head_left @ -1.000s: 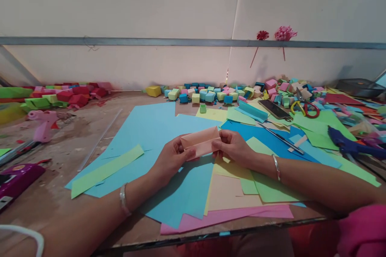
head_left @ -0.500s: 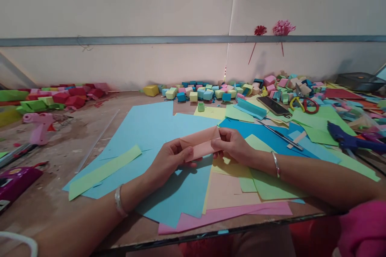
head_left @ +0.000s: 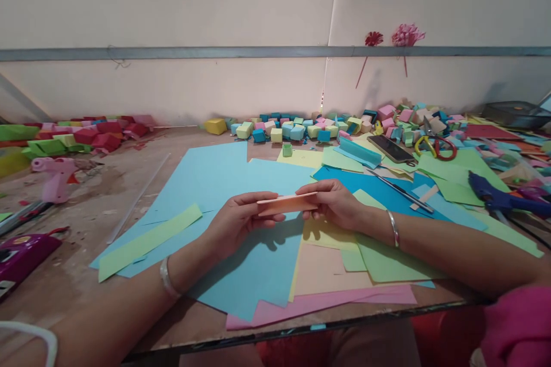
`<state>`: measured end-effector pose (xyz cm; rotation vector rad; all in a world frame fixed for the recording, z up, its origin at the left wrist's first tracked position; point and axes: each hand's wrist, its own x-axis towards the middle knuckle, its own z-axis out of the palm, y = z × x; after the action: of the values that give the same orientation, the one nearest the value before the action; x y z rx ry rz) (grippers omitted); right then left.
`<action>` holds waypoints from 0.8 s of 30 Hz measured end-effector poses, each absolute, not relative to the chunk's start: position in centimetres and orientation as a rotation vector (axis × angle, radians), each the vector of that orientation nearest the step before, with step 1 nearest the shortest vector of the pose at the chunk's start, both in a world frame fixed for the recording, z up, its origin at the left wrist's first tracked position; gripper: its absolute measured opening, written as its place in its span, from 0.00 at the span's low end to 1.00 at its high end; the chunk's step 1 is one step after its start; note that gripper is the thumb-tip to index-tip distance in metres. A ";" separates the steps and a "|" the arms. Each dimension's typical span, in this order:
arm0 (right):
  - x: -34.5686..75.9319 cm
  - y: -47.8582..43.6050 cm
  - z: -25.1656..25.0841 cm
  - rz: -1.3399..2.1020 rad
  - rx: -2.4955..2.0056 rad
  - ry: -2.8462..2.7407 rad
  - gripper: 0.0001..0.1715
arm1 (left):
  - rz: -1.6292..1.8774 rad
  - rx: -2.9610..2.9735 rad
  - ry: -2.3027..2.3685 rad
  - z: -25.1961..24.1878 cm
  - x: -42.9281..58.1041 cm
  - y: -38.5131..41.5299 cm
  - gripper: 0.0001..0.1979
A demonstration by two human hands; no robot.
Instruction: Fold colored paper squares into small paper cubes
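A folded peach paper strip (head_left: 287,205) hangs flat above the table, seen almost edge-on. My left hand (head_left: 239,222) pinches its left end and my right hand (head_left: 333,204) pinches its right end. Each wrist wears a silver bangle. Under my hands lie overlapping sheets: light blue paper (head_left: 215,183), a dark blue sheet (head_left: 365,186), a peach sheet (head_left: 322,269), a pink sheet (head_left: 327,304) and a light green strip (head_left: 148,241).
Several small folded paper cubes (head_left: 297,131) line the back wall. Red and green ones (head_left: 81,137) lie far left, near a pink glue gun (head_left: 55,175). A phone (head_left: 391,149), scissors (head_left: 434,146) and a blue glue gun (head_left: 499,198) lie right.
The peach paper has been folded flatter and tipped level, from showing its open face to lying nearly edge-on. Both hands stay on its ends.
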<state>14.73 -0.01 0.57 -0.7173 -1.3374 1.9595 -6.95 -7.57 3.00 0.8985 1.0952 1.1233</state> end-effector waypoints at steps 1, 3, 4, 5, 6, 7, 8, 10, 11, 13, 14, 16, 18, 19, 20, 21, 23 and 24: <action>14.7 0.1 0.5 1.957 -0.721 -1.308 0.12 | 1.134 0.902 1.083 3.1 -7.0 -7.6 0.10; 14.7 0.3 0.4 1.941 -0.729 -1.271 0.09 | 1.155 0.927 1.034 3.4 -7.0 -7.6 0.07; 14.6 0.3 0.4 1.932 -0.731 -1.260 0.08 | 1.163 0.941 1.001 3.4 -6.9 -7.7 0.06; 14.6 0.3 0.3 1.921 -0.731 -1.255 0.07 | 1.169 0.952 0.970 3.5 -6.9 -7.7 0.06; 14.5 0.3 0.3 1.908 -0.731 -1.256 0.07 | 1.175 0.966 0.955 3.5 -6.9 -7.8 0.06; 14.5 0.3 0.3 1.894 -0.732 -1.264 0.07 | 1.182 0.988 0.964 3.4 -6.8 -7.9 0.07; 14.5 0.3 0.3 1.879 -0.738 -1.278 0.07 | 1.189 1.023 0.999 3.2 -6.8 -7.9 0.08; 14.4 0.2 0.3 1.868 -0.748 -1.322 0.08 | 1.195 1.119 1.119 2.9 -6.7 -7.9 0.10; 14.5 0.2 0.3 1.874 -0.742 -1.351 0.09 | 1.201 1.167 1.185 2.7 -6.6 -7.9 0.10; 14.6 0.1 0.4 1.890 -0.698 -1.408 0.12 | 1.216 1.246 1.281 2.5 -6.6 -7.9 0.12; 14.7 0.1 0.4 1.882 -0.672 -1.435 0.13 | 1.232 1.276 1.311 2.5 -6.5 -7.9 0.13; 14.8 0.0 0.4 1.792 -0.644 -1.516 0.14 | 1.267 1.337 1.346 2.6 -6.4 -7.9 0.15; 14.9 -0.2 0.4 1.619 -0.664 -1.646 0.18 | 1.300 1.414 1.355 2.7 -6.4 -7.9 0.17; 14.9 -0.4 0.3 1.516 -0.684 -1.721 0.22 | 1.319 1.458 1.355 2.7 -6.4 -7.9 0.17; 14.9 -0.5 0.3 1.411 -0.703 -1.801 0.25 | 1.344 1.504 1.352 2.6 -6.5 -8.0 0.18; 14.8 -0.6 0.3 1.311 -0.722 -1.882 0.25 | 1.373 1.547 1.346 2.6 -6.5 -8.0 0.19; 14.7 -0.9 0.3 1.125 -0.757 -2.027 0.17 | 1.430 1.610 1.330 2.3 -6.6 -8.1 0.20; 14.7 -1.0 0.3 1.037 -0.767 -2.088 0.12 | 1.447 1.626 1.322 2.3 -6.7 -8.2 0.20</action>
<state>14.66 -1.02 0.34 -0.7671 -2.0882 1.0374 -6.68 -8.18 2.26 1.6265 1.3219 1.4471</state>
